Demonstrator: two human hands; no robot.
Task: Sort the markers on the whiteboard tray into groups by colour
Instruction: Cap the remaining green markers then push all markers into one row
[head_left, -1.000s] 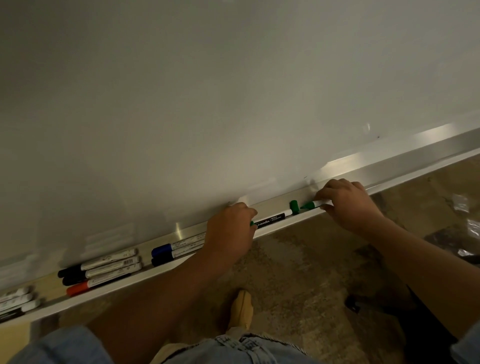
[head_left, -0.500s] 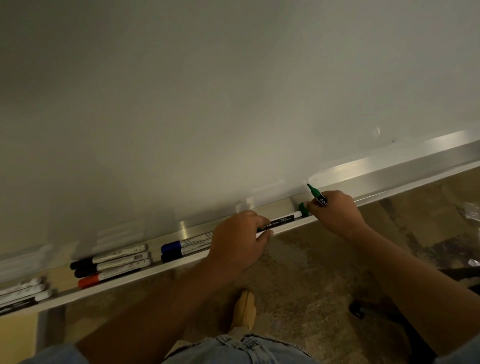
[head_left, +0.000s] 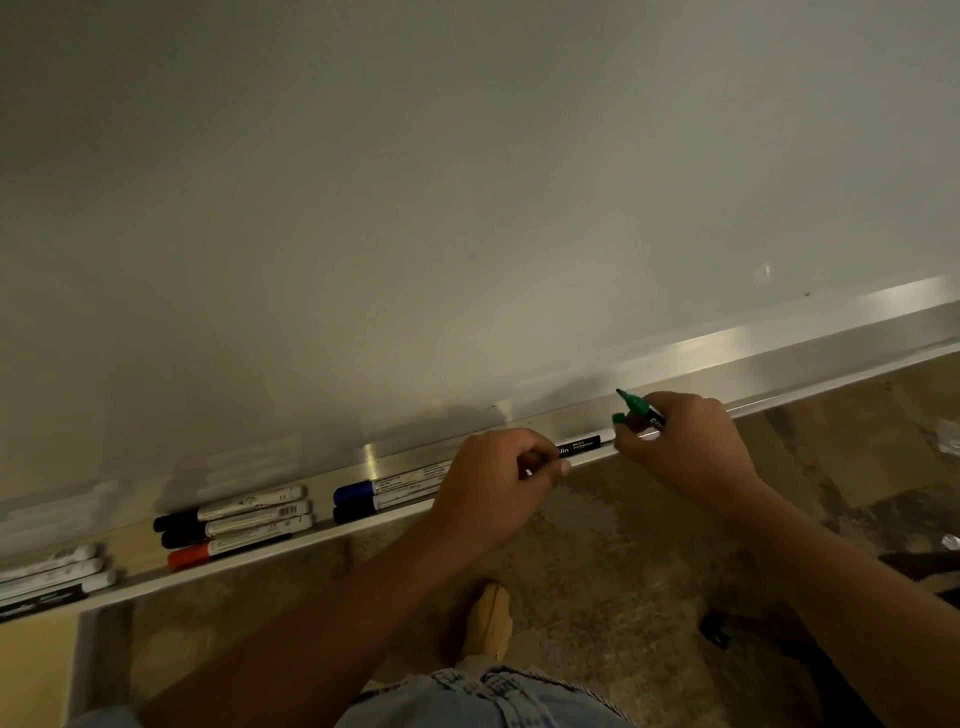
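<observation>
A metal whiteboard tray (head_left: 779, 358) runs from lower left to upper right. My right hand (head_left: 680, 447) grips an uncapped green marker (head_left: 641, 408), its tip pointing up and left above the tray. A green cap (head_left: 619, 418) shows at my right fingertips. My left hand (head_left: 493, 480) is closed on one end of a white marker with a black label (head_left: 584, 447) that lies in the tray. Left of that hand lie two blue-capped markers (head_left: 363, 496). Further left lie two black-capped markers (head_left: 223, 517) and a red-capped one (head_left: 208, 553).
Several more markers (head_left: 52, 577) lie at the tray's far left end. The whiteboard surface (head_left: 467, 208) fills the upper view. Below the tray are a mottled floor (head_left: 597, 561), my tan shoe (head_left: 488, 621) and my jeans (head_left: 483, 696). Crumpled plastic (head_left: 948, 441) lies at the right.
My right hand has lifted the green marker off the tray and tilted it tip-up. My left hand has stayed closed on the labelled marker. The view has shifted a little.
</observation>
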